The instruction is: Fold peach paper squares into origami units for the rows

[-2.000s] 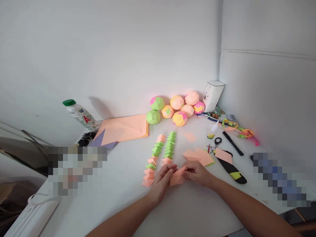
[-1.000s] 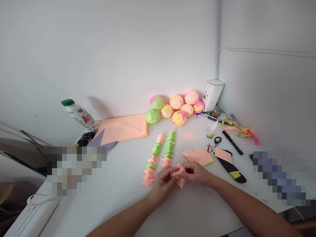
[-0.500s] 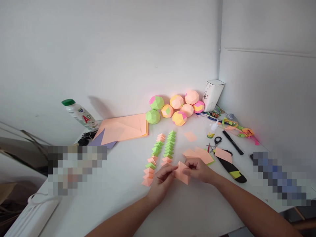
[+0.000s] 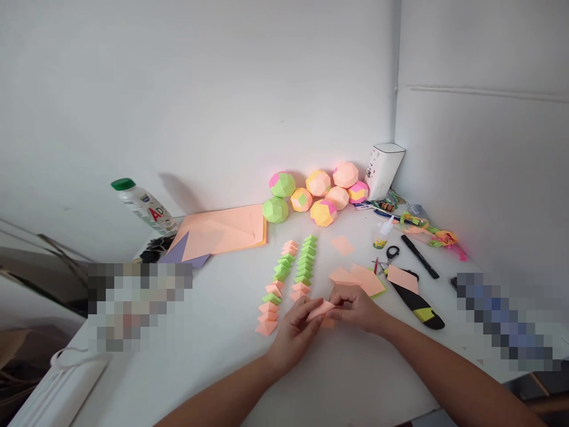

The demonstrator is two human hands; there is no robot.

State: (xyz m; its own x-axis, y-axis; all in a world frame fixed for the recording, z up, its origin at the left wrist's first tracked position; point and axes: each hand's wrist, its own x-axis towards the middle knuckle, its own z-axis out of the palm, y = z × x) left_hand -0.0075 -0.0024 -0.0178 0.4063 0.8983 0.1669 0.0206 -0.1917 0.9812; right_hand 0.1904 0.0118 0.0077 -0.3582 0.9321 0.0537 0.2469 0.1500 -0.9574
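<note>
A small peach piece of paper (image 4: 320, 310) is pinched between both hands above the front of the table. My left hand (image 4: 293, 332) is closed on its left part, thumb and fingers around the edge. My right hand (image 4: 355, 308) grips its right end between thumb and fingers. Left of the hands stand two rows of folded paper pieces: a mostly green row (image 4: 306, 261) and a mixed peach and green row (image 4: 281, 273). Flat peach paper pieces (image 4: 364, 279) lie just beyond my right hand.
Faceted paper balls (image 4: 323, 212) sit against the back wall. Large peach sheets (image 4: 222, 228) lie at the back left beside a white bottle (image 4: 149, 204). To the right are a glue bottle (image 4: 383, 232), scissors (image 4: 392, 253), a black pen (image 4: 419, 257) and a black-and-yellow tool (image 4: 422, 311).
The peach paper, which showed a broad upright face, is now tilted and looks narrower between my fingers. My left hand has closed further round it.
</note>
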